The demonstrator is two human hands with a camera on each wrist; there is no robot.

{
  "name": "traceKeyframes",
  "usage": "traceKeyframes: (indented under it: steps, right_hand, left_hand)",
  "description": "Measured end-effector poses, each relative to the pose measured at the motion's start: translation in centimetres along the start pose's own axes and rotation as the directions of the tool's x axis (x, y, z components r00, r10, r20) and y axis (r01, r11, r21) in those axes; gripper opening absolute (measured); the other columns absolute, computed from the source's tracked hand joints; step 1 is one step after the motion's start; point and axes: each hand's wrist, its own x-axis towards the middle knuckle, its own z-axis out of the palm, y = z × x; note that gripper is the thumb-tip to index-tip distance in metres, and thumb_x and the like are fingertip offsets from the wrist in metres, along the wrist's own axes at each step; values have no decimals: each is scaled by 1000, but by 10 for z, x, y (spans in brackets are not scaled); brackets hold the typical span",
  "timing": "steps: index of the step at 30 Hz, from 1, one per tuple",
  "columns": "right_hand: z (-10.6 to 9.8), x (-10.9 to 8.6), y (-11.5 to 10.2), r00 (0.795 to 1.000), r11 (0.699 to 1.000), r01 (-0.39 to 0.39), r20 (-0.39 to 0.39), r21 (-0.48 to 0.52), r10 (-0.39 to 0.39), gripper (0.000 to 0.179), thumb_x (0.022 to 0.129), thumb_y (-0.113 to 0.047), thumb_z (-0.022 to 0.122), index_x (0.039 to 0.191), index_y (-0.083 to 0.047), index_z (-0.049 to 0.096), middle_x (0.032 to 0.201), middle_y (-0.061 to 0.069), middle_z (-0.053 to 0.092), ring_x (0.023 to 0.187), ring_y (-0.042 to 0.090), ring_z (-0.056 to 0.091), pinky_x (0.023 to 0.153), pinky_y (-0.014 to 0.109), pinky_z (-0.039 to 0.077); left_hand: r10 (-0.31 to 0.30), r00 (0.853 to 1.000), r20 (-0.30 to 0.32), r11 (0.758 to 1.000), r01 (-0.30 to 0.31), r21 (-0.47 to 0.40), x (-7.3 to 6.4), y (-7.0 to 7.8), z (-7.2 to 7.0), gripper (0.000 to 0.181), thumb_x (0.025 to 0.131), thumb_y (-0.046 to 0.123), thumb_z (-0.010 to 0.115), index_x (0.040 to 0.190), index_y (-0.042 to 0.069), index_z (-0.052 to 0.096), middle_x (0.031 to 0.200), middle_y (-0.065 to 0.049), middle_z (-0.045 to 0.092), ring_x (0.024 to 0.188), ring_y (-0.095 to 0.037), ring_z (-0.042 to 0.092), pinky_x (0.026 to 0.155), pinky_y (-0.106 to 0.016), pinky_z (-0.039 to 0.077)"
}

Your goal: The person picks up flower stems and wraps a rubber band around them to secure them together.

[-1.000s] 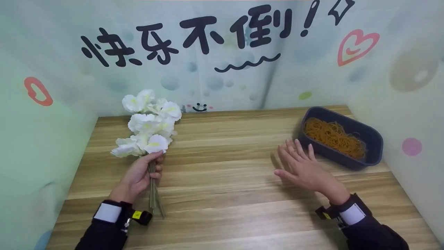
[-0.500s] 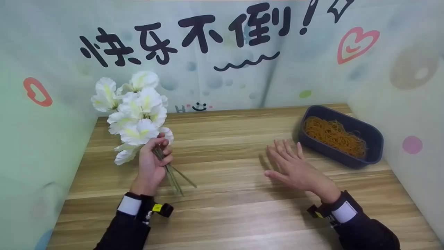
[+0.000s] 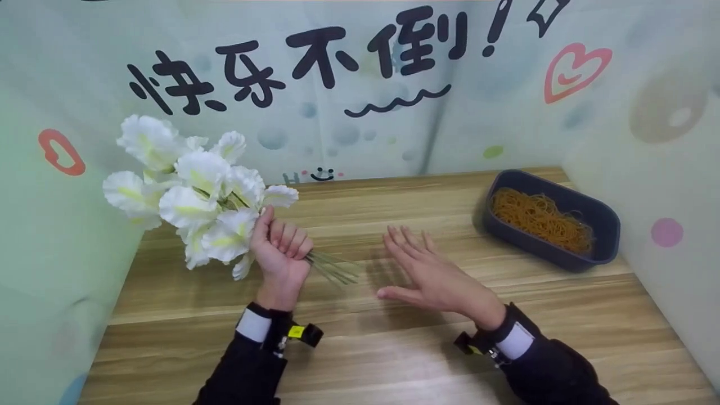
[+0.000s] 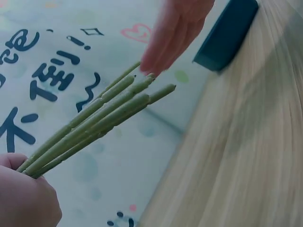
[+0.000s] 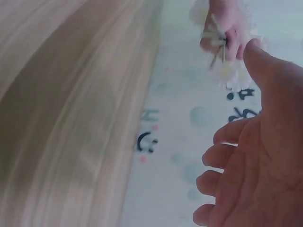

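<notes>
A bunch of white artificial flowers (image 3: 191,191) with yellow streaks is held up at the left of the head view. My left hand (image 3: 284,259) grips it by the stems just under the blooms. The green stems (image 4: 94,120) fan out from the fist toward the right, their cut ends bare in the left wrist view. My right hand (image 3: 436,278) hovers palm down over the table, its fingers spread and relaxed. Nothing lies in it. In the right wrist view the open palm (image 5: 265,165) faces the stem ends, apart from them.
At the back right of the wooden table (image 3: 382,360) stands a dark blue box (image 3: 610,230) with many tan rubber bands (image 3: 540,219) inside. A printed backdrop (image 3: 360,135) rises behind the table and along both sides.
My left hand has raised the flowers and tilted them, so the blooms point up-left and the stems swing right. My right hand has moved left, away from the box toward the stems.
</notes>
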Motion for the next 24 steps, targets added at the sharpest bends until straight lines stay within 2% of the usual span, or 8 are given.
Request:
traceKeyframes:
  steps: [4,7,13,16,18,20,22,24]
  right_hand:
    - [0,12,-22,1000,1000,17,-22,-14,-17,113,100,-59,80,175,4,24,184,28,17,175,51,15,141,73,8]
    - [3,19,-33,998,998,35,-41,-47,-37,110,99,-57,82,173,6,29,180,30,28,171,53,27,140,74,14]
    - [12,29,-40,996,992,45,-73,-115,-54,89,102,-29,83,167,10,38,159,36,59,147,56,62,131,76,37]
    - [14,34,-41,995,994,-14,-99,-110,3,86,100,-21,83,167,9,40,129,35,76,116,53,77,109,67,61]
    - [15,38,-41,992,993,-43,-122,-108,30,81,102,-21,81,167,8,42,97,25,77,84,43,76,81,58,67]
    - [16,42,-41,989,993,-50,-141,-108,34,67,105,-23,78,159,7,51,74,11,63,63,29,61,57,44,57]
    - [17,45,-41,988,994,-29,-154,-103,12,41,108,-21,73,140,4,65,67,2,51,57,20,50,51,35,47]
    - [19,46,-40,987,995,-8,-158,-96,-7,17,110,-18,71,114,-2,71,67,0,48,58,16,48,52,30,43]
  left_hand:
    - [2,999,46,1000,0,-26,-7,-20,8,75,124,32,24,51,20,38,50,7,21,52,-9,8,53,-23,4]
    - [-18,997,71,999,20,-25,-13,-33,12,74,123,31,21,51,20,37,49,7,23,52,-10,9,53,-24,5]
    - [-22,997,76,997,28,-71,-21,-51,19,71,122,27,23,52,21,36,48,8,25,51,-9,9,52,-23,4]
    - [-30,997,75,994,38,-101,-24,-56,22,70,121,26,22,53,21,34,48,8,24,51,-10,9,52,-23,5]
    - [-39,996,83,992,48,-118,-26,-60,24,69,121,26,21,53,21,34,49,7,23,51,-10,9,53,-24,5]
    - [-35,994,100,991,47,-122,-27,-63,25,68,121,25,20,54,21,31,50,7,21,51,-11,9,53,-24,4]
    - [-28,993,115,992,42,-123,-28,-64,25,66,120,25,19,55,21,30,51,7,18,52,-11,8,54,-24,4]
    - [-14,993,120,993,28,-112,-29,-65,24,64,119,23,19,56,21,28,52,7,17,52,-11,8,55,-24,4]
